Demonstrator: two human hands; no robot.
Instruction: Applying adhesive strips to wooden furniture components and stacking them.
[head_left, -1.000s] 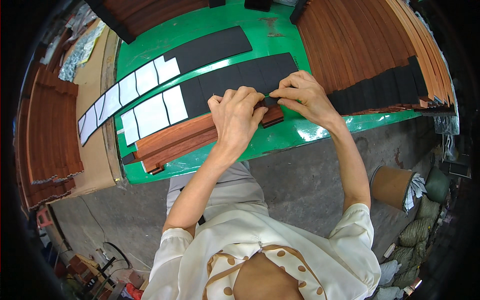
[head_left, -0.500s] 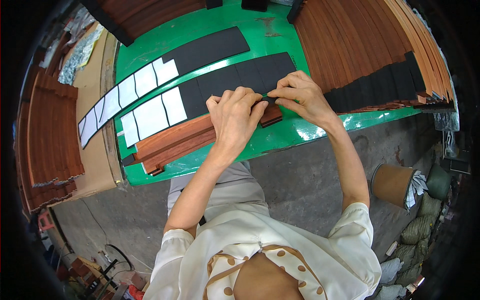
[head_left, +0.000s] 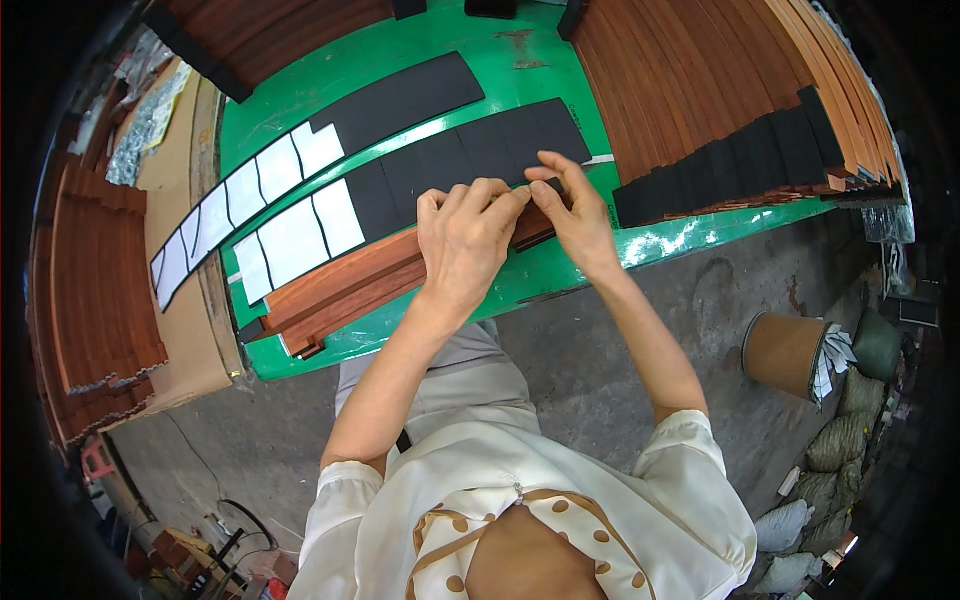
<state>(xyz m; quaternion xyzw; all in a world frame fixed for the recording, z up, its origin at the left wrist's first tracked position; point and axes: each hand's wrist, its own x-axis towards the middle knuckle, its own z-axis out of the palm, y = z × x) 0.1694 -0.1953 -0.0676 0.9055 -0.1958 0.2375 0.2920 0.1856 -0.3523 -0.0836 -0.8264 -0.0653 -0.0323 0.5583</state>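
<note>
A red-brown wooden strip (head_left: 345, 285) with a stepped profile lies along the near edge of the green tabletop (head_left: 410, 35). My left hand (head_left: 465, 235) closes over it near its right end, fingers bent and thumb pressed inward. At that end my right hand (head_left: 575, 215) grips with thumb and bent forefinger, fingertips almost meeting the left ones. A dark bit shows beside the right thumb; the fingers hide most of it. Just behind the strip lies a black sheet (head_left: 450, 150) cut into pads, with white pieces (head_left: 335, 215) on its left part.
Another black sheet (head_left: 410, 100) with white pieces lies farther back. Stacked wooden strips with black ends (head_left: 700, 90) stand at right; more brown strips (head_left: 100, 270) are stacked at left on cardboard (head_left: 185, 330). A brown bin (head_left: 785, 350) with white scraps stands on the floor.
My right hand has moved left and slightly down, closing around the strip's end with its thumb now raised onto it. My left hand stays nearly in place. The whole view has shifted slightly.
</note>
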